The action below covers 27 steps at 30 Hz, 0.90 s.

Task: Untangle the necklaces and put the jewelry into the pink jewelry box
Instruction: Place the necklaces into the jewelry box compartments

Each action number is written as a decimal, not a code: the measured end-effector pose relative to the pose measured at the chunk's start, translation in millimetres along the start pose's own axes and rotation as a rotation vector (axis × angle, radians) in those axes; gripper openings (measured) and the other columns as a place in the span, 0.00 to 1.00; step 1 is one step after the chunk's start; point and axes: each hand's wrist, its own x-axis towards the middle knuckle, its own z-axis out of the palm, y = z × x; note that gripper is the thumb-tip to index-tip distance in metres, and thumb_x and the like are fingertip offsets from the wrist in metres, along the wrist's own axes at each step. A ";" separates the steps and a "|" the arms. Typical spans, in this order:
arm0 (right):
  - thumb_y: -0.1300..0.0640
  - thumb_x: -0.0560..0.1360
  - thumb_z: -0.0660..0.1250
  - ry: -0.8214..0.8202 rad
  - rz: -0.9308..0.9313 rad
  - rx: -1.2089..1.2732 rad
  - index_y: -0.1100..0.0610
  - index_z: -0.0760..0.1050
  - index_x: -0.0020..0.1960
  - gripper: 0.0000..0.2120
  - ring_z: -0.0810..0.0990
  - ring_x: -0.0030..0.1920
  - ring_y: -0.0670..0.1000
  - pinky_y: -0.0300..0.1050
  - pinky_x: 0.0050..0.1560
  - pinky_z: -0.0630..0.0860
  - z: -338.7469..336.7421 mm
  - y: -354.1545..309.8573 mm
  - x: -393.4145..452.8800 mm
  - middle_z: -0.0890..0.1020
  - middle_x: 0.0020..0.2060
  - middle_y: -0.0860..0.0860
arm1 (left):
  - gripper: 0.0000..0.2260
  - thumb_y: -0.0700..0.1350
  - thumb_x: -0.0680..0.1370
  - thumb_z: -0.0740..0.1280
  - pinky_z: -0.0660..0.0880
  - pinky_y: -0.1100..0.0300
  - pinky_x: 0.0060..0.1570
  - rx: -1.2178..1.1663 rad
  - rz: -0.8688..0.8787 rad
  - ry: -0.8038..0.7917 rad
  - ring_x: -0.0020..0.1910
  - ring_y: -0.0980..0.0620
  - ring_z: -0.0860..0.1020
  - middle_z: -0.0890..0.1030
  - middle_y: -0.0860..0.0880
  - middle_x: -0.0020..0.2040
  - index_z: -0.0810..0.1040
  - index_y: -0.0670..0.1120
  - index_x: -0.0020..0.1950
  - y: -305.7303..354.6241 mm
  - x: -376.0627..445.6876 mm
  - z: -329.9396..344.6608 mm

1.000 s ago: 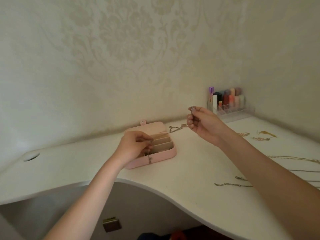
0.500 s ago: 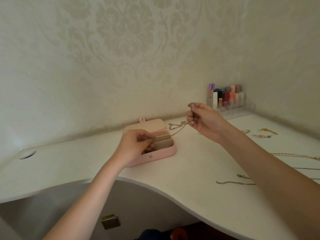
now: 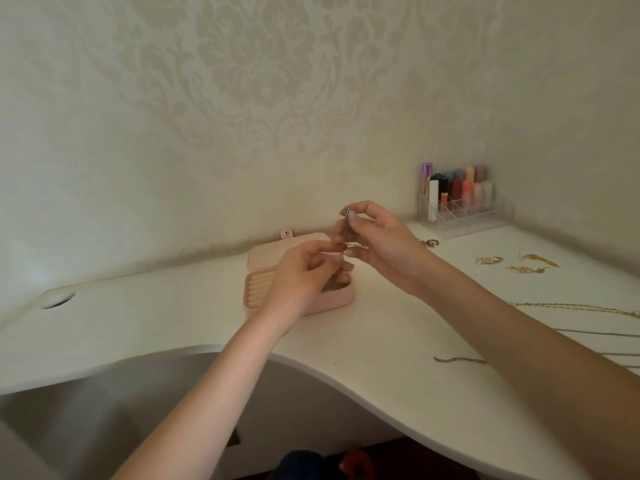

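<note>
The pink jewelry box (image 3: 258,292) lies open on the white desk (image 3: 381,341), its lid flat against the wall side. My left hand (image 3: 304,275) hovers over the box's right half, fingers pinched on a thin chain (image 3: 353,244). My right hand (image 3: 377,237) is just above and to the right of it, thumb and forefinger pinched on the chain's small silver end (image 3: 347,211). Some chain lies inside the box under my left hand. More necklaces (image 3: 571,308) stretch along the desk's right side, and a short dark chain (image 3: 459,359) lies near the front edge.
A clear organiser (image 3: 460,209) full of lipsticks stands in the back corner. Gold earrings (image 3: 519,263) and a small ring (image 3: 431,242) lie in front of it. A round cable hole (image 3: 58,300) sits at the desk's left. The desk's front edge curves inward below my arms.
My right hand has moved left toward the box, bringing the chain end with it. My left hand has lifted out of the box and now pinches the chain too.
</note>
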 end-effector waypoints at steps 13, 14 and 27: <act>0.59 0.68 0.75 0.022 -0.095 -0.943 0.55 0.80 0.40 0.04 0.72 0.30 0.34 0.29 0.33 0.66 -14.0 24.2 1.5 0.81 0.36 0.48 | 0.07 0.43 0.74 0.69 0.73 0.63 0.38 0.694 0.112 0.172 0.37 0.57 0.79 0.80 0.57 0.35 0.78 0.54 0.39 -30.8 -0.7 -42.3; 0.58 0.68 0.75 0.011 -0.086 -0.987 0.55 0.81 0.40 0.03 0.72 0.30 0.36 0.30 0.34 0.65 -13.8 26.9 1.2 0.80 0.37 0.48 | 0.07 0.44 0.74 0.68 0.73 0.61 0.39 0.738 0.109 0.161 0.37 0.56 0.78 0.80 0.57 0.34 0.78 0.54 0.38 -31.9 -1.3 -40.4; 0.56 0.74 0.66 -0.032 -0.069 -1.249 0.51 0.79 0.41 0.05 0.75 0.41 0.48 0.46 0.45 0.73 -25.4 27.7 4.5 0.80 0.39 0.47 | 0.08 0.37 0.74 0.66 0.64 0.77 0.40 0.718 0.249 0.225 0.39 0.57 0.73 0.82 0.54 0.41 0.83 0.48 0.46 -35.7 -8.8 -14.8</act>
